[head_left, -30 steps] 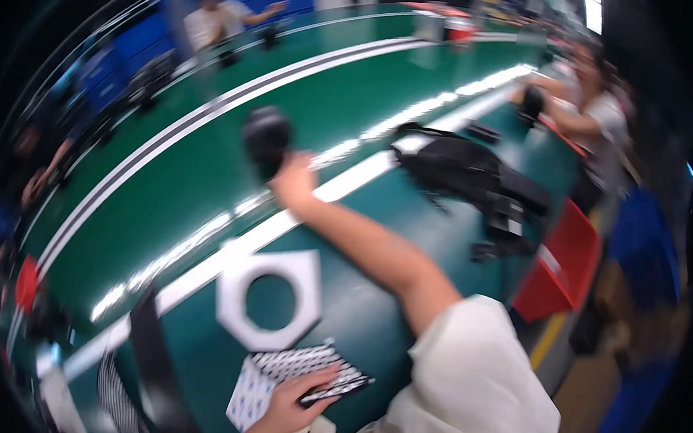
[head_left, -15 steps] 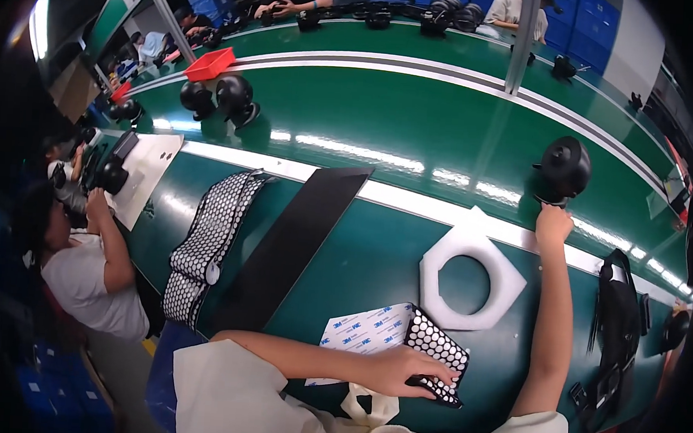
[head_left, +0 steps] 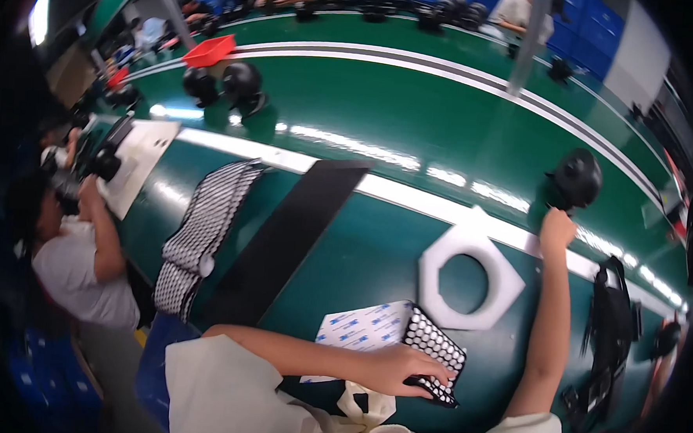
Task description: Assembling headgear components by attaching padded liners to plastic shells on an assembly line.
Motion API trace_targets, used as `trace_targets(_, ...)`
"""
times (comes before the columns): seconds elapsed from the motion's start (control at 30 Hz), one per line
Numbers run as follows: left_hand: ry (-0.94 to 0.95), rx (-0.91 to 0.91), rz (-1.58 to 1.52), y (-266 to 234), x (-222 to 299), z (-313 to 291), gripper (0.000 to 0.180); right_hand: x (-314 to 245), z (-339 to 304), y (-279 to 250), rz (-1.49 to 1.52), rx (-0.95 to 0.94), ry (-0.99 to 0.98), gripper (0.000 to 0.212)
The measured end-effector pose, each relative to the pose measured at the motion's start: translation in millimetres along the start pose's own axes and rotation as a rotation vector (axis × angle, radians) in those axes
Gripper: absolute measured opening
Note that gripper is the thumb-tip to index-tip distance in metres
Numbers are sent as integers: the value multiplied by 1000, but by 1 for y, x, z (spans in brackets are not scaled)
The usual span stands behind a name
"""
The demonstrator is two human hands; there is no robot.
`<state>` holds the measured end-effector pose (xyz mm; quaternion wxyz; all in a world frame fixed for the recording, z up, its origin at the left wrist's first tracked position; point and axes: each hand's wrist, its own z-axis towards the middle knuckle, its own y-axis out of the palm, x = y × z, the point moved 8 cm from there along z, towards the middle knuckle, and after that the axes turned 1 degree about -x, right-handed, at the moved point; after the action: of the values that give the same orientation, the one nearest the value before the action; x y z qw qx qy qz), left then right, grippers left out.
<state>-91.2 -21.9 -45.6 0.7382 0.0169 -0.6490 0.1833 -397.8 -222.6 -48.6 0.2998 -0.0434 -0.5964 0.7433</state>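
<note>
My left hand (head_left: 410,369) is closed on a black sheet of white round pads (head_left: 437,336), with the fingers bent over its near part. Beside that sheet lies white backing paper with blue print (head_left: 363,327), partly under my left forearm. My right arm reaches to the far edge of the bench. There my right hand (head_left: 557,230) is closed at the base of a black round-headed device (head_left: 578,178); the fingertips are partly hidden. Between my arms a white foam ring (head_left: 431,280) with an angular outline lies flat.
A long black foam strip (head_left: 286,241) and a folded strip of white pads (head_left: 214,209) lie to the left. More black devices (head_left: 242,84) stand on the green belt (head_left: 383,112) near a red tray (head_left: 210,50). Black straps (head_left: 612,309) lie at right. A co-worker (head_left: 86,258) sits at left.
The black device has shifted slightly right, with my right hand still at its base. My left hand stays on the padded sheet. The whole view has moved a little.
</note>
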Motion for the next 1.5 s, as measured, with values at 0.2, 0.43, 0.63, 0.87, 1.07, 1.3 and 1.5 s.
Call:
trace_targets(0.2, 31, 66, 97, -4, -3, -1, 29, -5, 19, 28, 44, -103, 140, 19)
trace_targets(0.43, -121, 48, 86, -3, 4, 9, 29, 10, 12, 21, -49, -132, 248, 35)
trace_targets(0.63, -217, 45, 8, 3, -10, -4, 30, 27, 15, 37, -17, -97, 292, 37)
trace_targets(0.87, -248, 59, -18, 2, -12, -6, 30, 42, 20, 46, 108, 2, 339, 49)
trace_targets(1.07, -229, 61, 2, 0, -14, -7, 30, 69, 14, 39, 536, 247, 404, 66)
trace_targets(1.3, -212, 64, -7, 3, -12, -5, 30, 89, 9, 37, 700, 306, 435, 73)
trace_targets(1.5, -216, 66, -1, 4, -12, -5, 30, 82, 6, 38, 249, 275, 570, 55)
